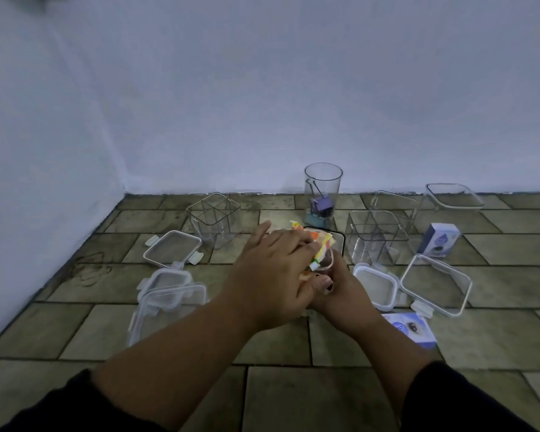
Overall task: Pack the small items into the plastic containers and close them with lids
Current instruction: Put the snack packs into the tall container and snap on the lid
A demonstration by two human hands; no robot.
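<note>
— What is seen at the left?
— Clear snap lids [172,252] are laid flat on the tiled floor [278,397], and stacked lids [169,294] are placed nearer. A divided square container [214,218] is set just behind them.
— And in the middle?
— A stack of coloured paper pieces [317,244] is pinched by the left hand [272,275]. The fingers are laid over it, the thumb is tucked under its near edge and the index finger is raised. The stack is held over a small clear container [326,263], which is gripped from the near side by the right hand [340,289]. How far in the stack sits cannot be told. Farther back, binder clips [321,207] are kept in a tall round container [322,182].
— And to the right?
— A second divided container [376,236] is stood there, with two flat lids [435,285] laid nearer. A small blue-and-white box [438,240] is stood upright, and a flat box [413,330] is laid beside the right forearm. Print is carried on both, but it is too blurred to be read.
</note>
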